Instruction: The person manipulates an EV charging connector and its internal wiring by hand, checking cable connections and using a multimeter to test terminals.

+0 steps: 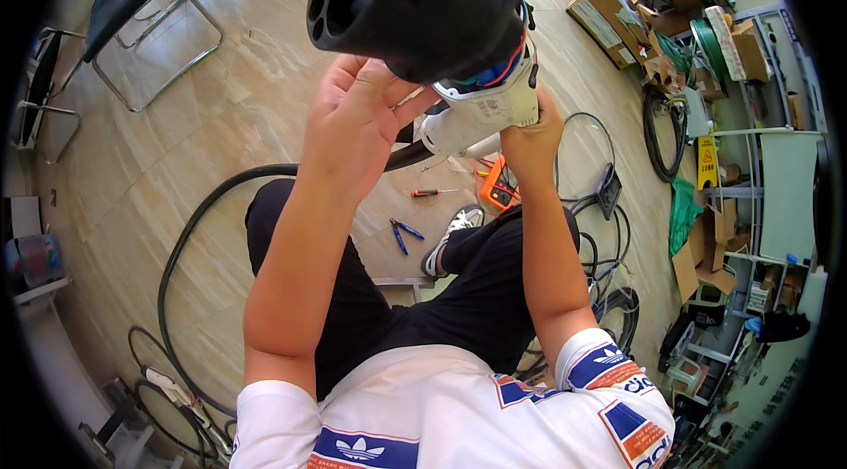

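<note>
A large electric-vehicle charging plug [415, 15] is held up close at the top of the view. Its thick black round head, with several pin holes, faces up and left. Behind the head, red and blue wires [503, 67] show in a gap above the white housing [481, 120]. My left hand [366, 107] has bent fingers against the head's underside near the gap; some fingertips are hidden. Closed around the right side of the white housing is my right hand [536, 134]. A thick black cable [198, 204] lies in a curve on the left.
On the tiled floor between my legs lie a screwdriver [430, 193], blue-handled pliers [401, 235] and an orange meter [499, 185]. Coiled cables [618, 292] sit by my right leg. Cardboard boxes [609, 23] and shelves line the right; a black chair [132, 6] stands far left.
</note>
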